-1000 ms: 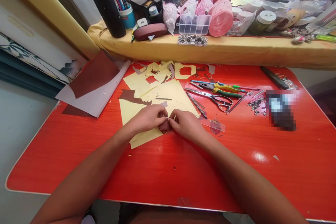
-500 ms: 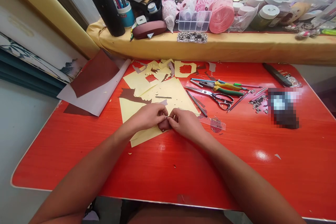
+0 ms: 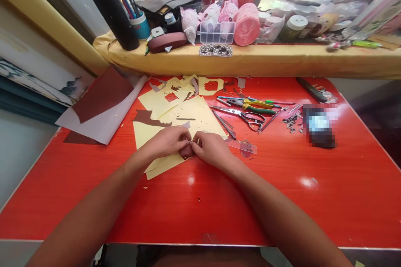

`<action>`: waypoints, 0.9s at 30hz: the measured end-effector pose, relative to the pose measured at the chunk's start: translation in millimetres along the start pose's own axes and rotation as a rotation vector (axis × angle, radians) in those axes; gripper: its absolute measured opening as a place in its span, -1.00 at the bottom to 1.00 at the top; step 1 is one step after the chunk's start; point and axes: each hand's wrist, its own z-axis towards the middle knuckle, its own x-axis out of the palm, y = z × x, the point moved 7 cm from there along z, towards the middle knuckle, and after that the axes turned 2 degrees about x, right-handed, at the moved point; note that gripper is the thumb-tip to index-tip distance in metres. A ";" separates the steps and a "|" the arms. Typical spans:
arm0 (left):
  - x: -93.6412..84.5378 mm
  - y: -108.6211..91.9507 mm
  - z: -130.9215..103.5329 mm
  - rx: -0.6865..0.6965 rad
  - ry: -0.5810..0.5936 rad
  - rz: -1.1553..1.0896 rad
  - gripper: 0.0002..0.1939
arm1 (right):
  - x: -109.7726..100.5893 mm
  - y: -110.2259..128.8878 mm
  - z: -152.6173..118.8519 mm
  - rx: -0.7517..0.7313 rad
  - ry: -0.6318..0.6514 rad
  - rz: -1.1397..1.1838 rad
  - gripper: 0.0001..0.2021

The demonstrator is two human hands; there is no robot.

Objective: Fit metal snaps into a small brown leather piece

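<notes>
My left hand [image 3: 171,141] and my right hand [image 3: 209,147] meet over the yellow paper sheets [image 3: 200,114], fingertips almost touching. Between them is a small dark brown piece [image 3: 187,152], perhaps leather, that both hands pinch along its upper edge. My fingers cover much of it, so its full shape is hidden. Just beyond the hands a thin dark rod [image 3: 186,119] lies on the paper, and a jagged brown scrap [image 3: 147,117] is to the left.
Scissors [image 3: 241,113], pliers [image 3: 250,104] and a dark pen-like tool [image 3: 224,124] lie right of the paper. Small metal fittings [image 3: 291,122] are scattered farther right. Brown sheet material [image 3: 102,96] leans at the left. A cloth-covered ledge [image 3: 250,63] with jars and boxes runs along the back.
The camera view has shifted, so the whole scene sits farther left and slightly lower. Both hands keep the same pinch on the brown piece.
</notes>
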 end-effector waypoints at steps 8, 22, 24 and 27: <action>3.8 4.3 2.6 0.005 0.032 -0.020 -0.81 | -1.9 -0.4 -1.4 -0.007 0.003 -0.018 -0.80; 3.7 2.6 2.7 -0.021 0.010 -0.007 -0.78 | 2.3 -4.9 -0.6 -0.017 0.005 -0.026 -0.73; 4.1 2.9 2.8 -0.025 0.008 -0.001 -0.78 | 1.8 -4.7 -0.9 -0.022 0.001 -0.026 -0.73; 4.4 1.7 1.8 -0.013 0.011 -0.002 -0.77 | 0.9 -4.1 -1.3 -0.027 -0.003 -0.029 -0.73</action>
